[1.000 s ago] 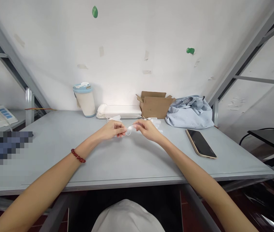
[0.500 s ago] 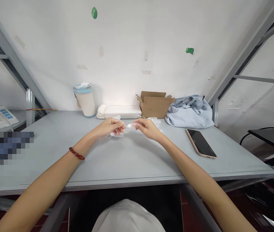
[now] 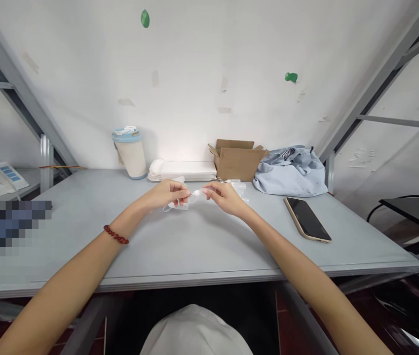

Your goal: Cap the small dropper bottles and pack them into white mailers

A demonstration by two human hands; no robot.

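Observation:
My left hand is closed in a pinch in front of the white stack, thumb against the forefinger. What its fingertips grip is too small to make out. My right hand faces it, fingertips closed on a small white plastic piece that points toward the left hand. A thin white cord hangs in a loop beneath this piece. Under and beside my left hand lies a white tag-like piece with a cord loop. Several clear and white small pieces lie behind my right hand, partly hidden by it.
At the back of the grey table stand a cream cup with a blue lid, a stack of white flat items and an open cardboard box. Bluish cloth and a phone lie to the right.
Both hands stay almost where they were, still pinched around the small white piece. The view has shifted very slightly.

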